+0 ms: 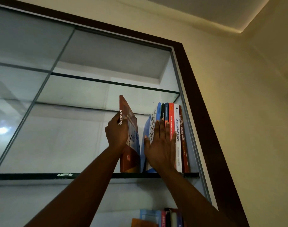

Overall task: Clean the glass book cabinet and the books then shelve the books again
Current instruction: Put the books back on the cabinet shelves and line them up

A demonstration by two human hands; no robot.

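Note:
My left hand (118, 133) grips the spine of a reddish-brown book (129, 159) that stands upright on the glass shelf (33, 176), a gap apart from the other books. My right hand (161, 145) lies flat with straight fingers against a row of upright books (179, 136) at the shelf's right end. The leftmost of them, a blue and white book (152, 122), leans to the right behind my palm. Spines beside it read Linear Algebra, Engineering Mechanics and Business Statistics.
The cabinet has a dark brown frame (210, 122) and a metal rail on its right side. Another glass shelf (107, 82) sits above. More books (163, 217) stand on the shelf below. A sliding glass pane (17, 95) covers the left half.

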